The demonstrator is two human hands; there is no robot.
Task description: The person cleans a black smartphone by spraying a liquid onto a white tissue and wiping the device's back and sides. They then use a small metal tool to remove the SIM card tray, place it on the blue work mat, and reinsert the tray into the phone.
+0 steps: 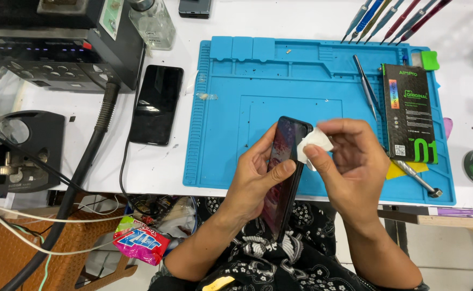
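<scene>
**Phone wiped w/ cloth over mat**

One small white cloth pad (316, 141) is pinched betw. thumb & fingers of right hand (349, 161), pressed to top edge of one slim black smartphone (285, 172). Phone is gripped upright by left hand (255, 175), above lap, at edge of one blue silicone work mat (258, 86). A 2nd black phone (156, 104) lies left of mat. One dark flat box (410, 112) & one pr. metal tweezers (367, 86) lie on mat at right.

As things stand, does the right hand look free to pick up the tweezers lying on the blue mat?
Probably not right away. The right hand pinches a small white wipe against the phone that the left hand holds. The tweezers lie uncovered just beyond it on the blue mat, beside the dark box.
</scene>
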